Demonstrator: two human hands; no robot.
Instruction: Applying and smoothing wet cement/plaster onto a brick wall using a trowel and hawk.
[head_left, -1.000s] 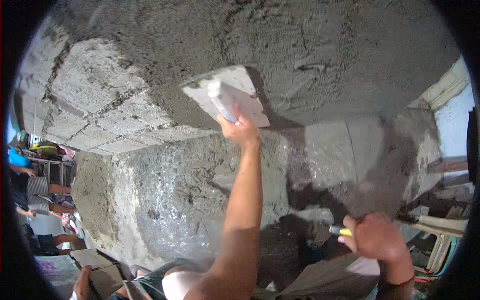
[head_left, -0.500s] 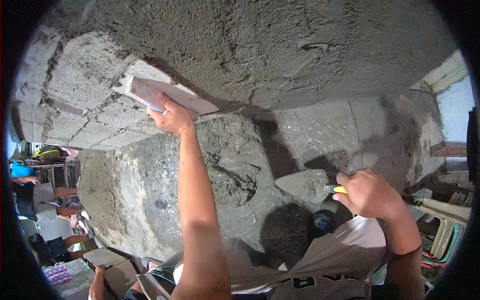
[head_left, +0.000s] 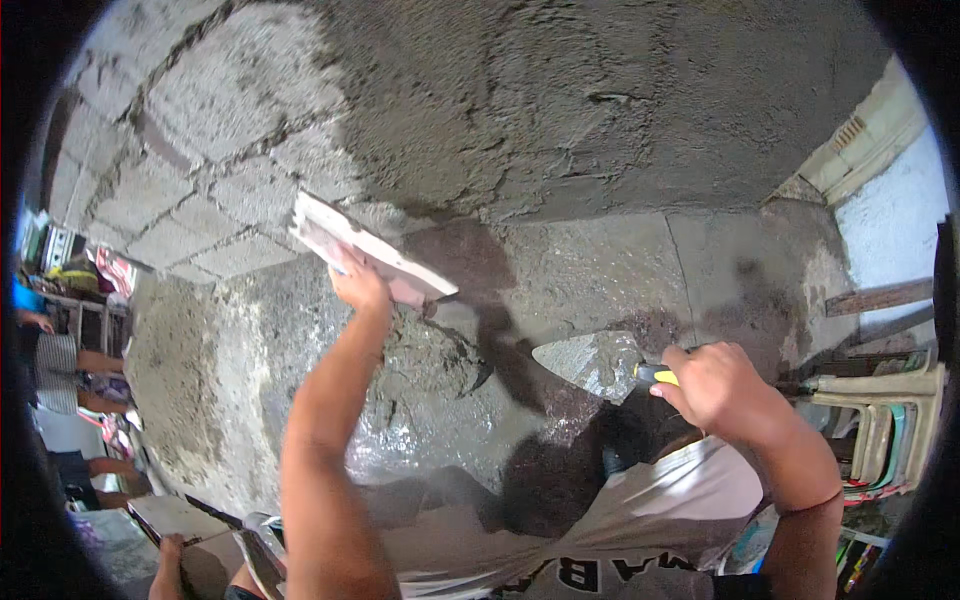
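Grey floor [head_left: 525, 290] lies open between the edges of float [head_left: 398, 268] and trowel [head_left: 590, 365].

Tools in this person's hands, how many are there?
2: a flat float in the left hand, and a pointed trowel in the right hand.

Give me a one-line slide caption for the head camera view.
Left hand holding a float, right hand a pointed trowel, near a partly plastered block wall.
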